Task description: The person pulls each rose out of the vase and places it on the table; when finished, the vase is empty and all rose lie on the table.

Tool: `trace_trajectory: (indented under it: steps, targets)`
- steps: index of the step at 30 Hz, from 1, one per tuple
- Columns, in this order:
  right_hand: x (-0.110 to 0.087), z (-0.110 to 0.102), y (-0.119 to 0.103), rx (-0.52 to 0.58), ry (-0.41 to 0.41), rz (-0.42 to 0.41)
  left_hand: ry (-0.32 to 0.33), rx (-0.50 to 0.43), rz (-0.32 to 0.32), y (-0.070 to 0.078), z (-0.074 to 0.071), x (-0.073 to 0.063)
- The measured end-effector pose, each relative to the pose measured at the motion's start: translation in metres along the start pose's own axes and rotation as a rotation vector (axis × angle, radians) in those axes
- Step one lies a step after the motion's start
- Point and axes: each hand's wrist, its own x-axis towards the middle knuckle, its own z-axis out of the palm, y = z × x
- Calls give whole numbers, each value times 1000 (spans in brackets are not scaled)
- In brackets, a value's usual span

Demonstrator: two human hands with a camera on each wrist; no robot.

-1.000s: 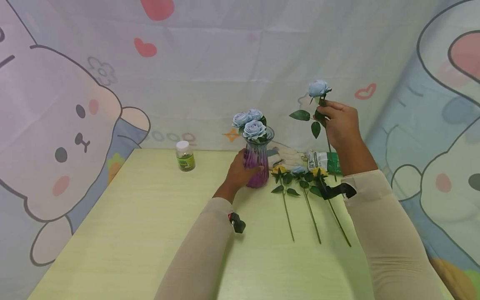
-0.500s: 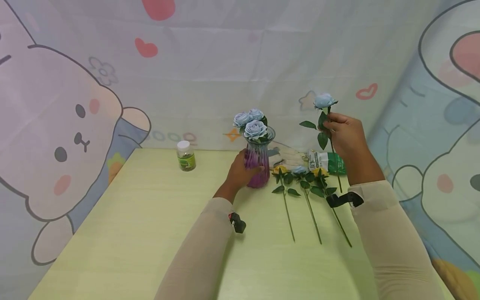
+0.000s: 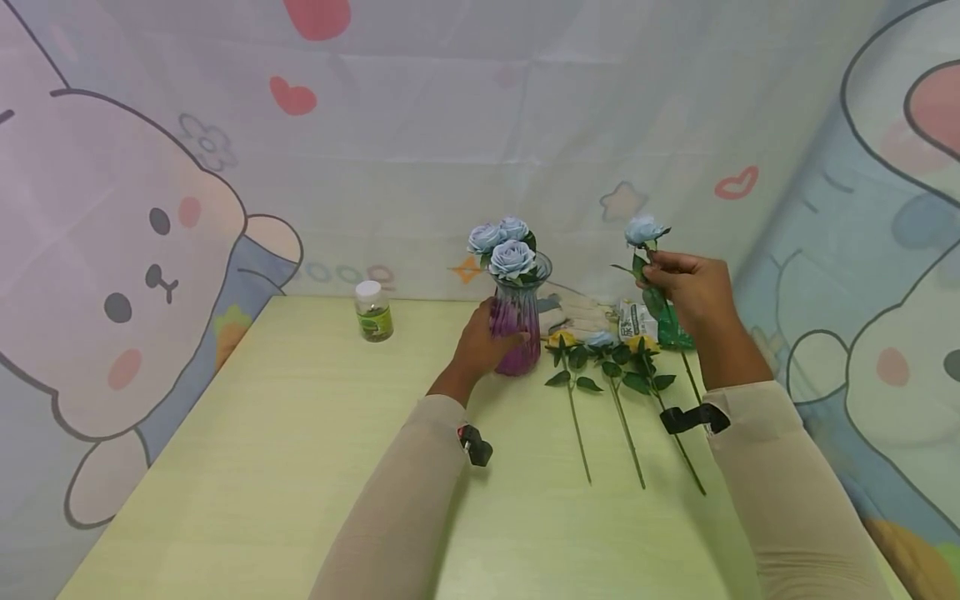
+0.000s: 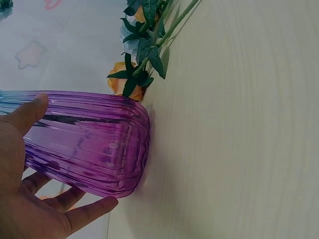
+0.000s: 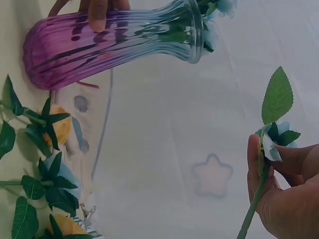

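A ribbed glass vase point(image 3: 516, 333), purple below and bluish at its flared rim, stands on the table with several blue artificial roses point(image 3: 512, 259) in its mouth. My left hand point(image 3: 480, 343) grips the vase's lower body, thumb on one side and fingers round the other, as the left wrist view shows. To the right, my right hand point(image 3: 697, 292) pinches the upper stem of another blue rose point(image 3: 643, 231) just below its bloom, holding it above the table. In the right wrist view a green leaf point(image 5: 277, 95) sticks out beside the pinched stem.
Two yellow roses point(image 3: 562, 338) and one blue rose point(image 3: 600, 338) lie on the table between the hands, stems towards the front. Behind them are pale gloves point(image 3: 577, 314) and a green and white packet point(image 3: 637, 321). A white-lidded jar point(image 3: 373, 312) stands at the left.
My right hand has come down and slightly to the right with the blue rose, its leaves turning as it moves. The left hand and the vase have stayed in place.
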Motion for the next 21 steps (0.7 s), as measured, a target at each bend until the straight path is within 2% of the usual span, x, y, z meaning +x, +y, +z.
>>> trace_trajectory:
  steps: [5,12,16,21]
  targets:
    - [-4,-6,10,-121,13,36,-5,-3,2,0,0,-1]
    - [-10,-17,25,-118,35,58,-6,3,10,0,-1,-1]
    - [-15,-25,32,-166,35,68,-7,9,11,-1,-1,0]
    - [-19,-36,45,-285,54,106,-2,2,12,-1,0,0]
